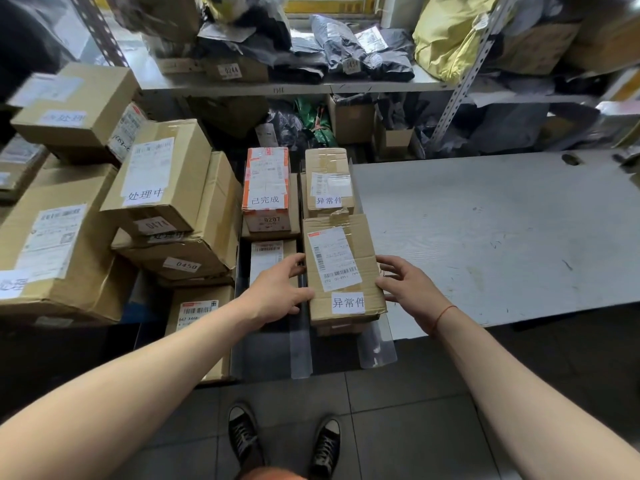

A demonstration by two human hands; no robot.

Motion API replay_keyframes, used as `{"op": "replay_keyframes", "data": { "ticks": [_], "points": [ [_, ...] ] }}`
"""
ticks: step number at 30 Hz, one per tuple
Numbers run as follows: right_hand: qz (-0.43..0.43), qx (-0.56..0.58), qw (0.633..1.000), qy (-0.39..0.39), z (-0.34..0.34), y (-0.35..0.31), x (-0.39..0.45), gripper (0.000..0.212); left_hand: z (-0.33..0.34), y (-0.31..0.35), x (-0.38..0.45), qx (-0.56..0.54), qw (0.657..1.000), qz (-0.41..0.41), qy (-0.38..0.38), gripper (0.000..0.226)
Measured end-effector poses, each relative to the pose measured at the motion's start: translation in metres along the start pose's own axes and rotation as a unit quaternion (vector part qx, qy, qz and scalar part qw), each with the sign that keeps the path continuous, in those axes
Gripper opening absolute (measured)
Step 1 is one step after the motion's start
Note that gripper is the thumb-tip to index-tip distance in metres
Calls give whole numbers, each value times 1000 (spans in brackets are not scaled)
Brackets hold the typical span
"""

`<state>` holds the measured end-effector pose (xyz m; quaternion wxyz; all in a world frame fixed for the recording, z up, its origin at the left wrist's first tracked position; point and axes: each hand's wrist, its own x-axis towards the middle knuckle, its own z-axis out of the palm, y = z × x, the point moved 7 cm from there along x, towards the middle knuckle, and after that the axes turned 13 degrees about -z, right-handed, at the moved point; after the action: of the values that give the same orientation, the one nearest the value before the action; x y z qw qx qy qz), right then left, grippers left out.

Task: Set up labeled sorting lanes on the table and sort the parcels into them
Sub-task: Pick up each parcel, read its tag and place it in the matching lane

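A brown cardboard parcel (341, 268) with a shipping label and a white tag reading 异常件 lies at the near end of the rightmost lane, on top of another box. My left hand (278, 292) touches its left side and my right hand (410, 289) is at its right side, fingers spread and relaxed. Behind it in the same lane sits a second parcel tagged 异常件 (329, 180). Clear plastic dividers (300, 341) border the lanes. The lane to the left holds an orange-edged parcel tagged 已完成 (266, 188). Further left is a box tagged 处理中 (157, 174).
Large cardboard boxes (52, 251) are piled at the left. The grey table top (502, 237) stretches to the right of the lanes. Metal shelves (311, 86) behind hold grey mailer bags and a yellow sack. My shoes stand on the tiled floor below.
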<state>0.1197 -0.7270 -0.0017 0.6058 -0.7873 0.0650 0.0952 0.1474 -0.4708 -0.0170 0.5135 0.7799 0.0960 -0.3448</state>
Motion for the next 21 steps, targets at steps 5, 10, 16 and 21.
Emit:
{"op": "replay_keyframes", "data": {
  "ticks": [5, 10, 16, 21],
  "points": [
    [-7, -2, 1000, -7, 2, -3, 4, 42, 0, 4, 2, -5, 1000, 8, 14, 78],
    [3, 22, 1000, -2, 4, 0, 3, 40, 0, 3, 2, 2, 1000, 5, 14, 80],
    [0, 21, 1000, -8, 7, -2, 1, 40, -2, -1, 1, -8, 1000, 4, 7, 80],
    [0, 29, 1000, -4, 7, -3, -1, 41, -5, -4, -1, 2, 1000, -9, 9, 79]
  ]
}}
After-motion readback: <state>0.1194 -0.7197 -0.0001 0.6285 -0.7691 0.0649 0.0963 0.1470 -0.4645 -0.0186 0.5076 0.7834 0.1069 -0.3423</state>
